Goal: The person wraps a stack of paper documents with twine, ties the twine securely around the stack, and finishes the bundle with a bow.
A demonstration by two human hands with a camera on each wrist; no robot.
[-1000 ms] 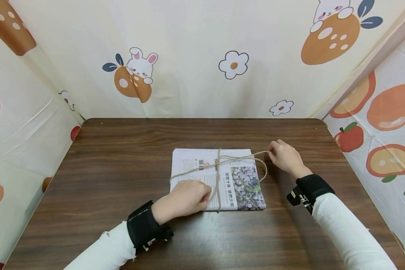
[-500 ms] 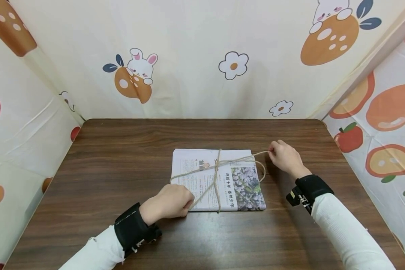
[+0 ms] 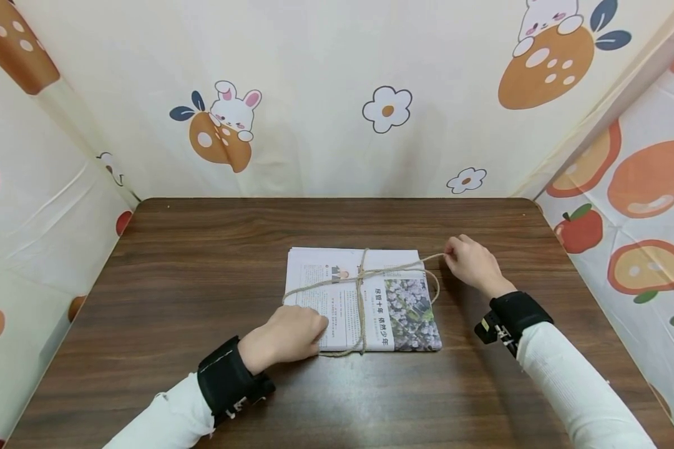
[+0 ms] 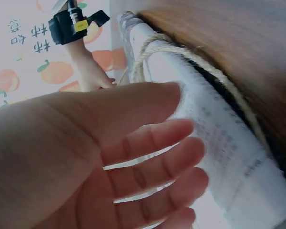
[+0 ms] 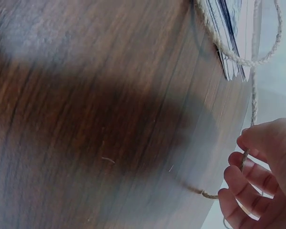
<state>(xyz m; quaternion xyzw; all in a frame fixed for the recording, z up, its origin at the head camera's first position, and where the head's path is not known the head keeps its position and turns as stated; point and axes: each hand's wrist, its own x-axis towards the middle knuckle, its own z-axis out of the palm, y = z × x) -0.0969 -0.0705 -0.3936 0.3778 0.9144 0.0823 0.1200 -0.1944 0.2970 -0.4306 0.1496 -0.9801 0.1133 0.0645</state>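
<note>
A folded stack of newspapers [image 3: 345, 324] lies flat on the table, with natural jute twine [image 3: 362, 312] crossing over its top. My left hand [image 3: 289, 333] is at the stack's front left corner. In the left wrist view, the thumb and the loosely bent fingers [image 4: 152, 167] stand apart with nothing between them, while twine [image 4: 224, 81] runs along the paper's edge just beyond. To the right of the stack, my right hand [image 3: 474, 265] pinches a twine end between thumb and fingertips. In the right wrist view, that twine [image 5: 254, 95] runs taut towards the papers, near a slack loop.
The brown wood-grain table [image 3: 202, 249] extends around the stack. Behind it hangs a cream cloth [image 3: 314, 125] printed with rabbits and flowers, and a fruit-print cloth [image 3: 646, 249] borders the right side. Black camera straps [image 3: 230, 380] sit on both wrists.
My left hand drew the twine leftwards across the paper, then shifted slightly right. That twine has dropped from a diagonal to the front edge. The right hand stays almost still.
</note>
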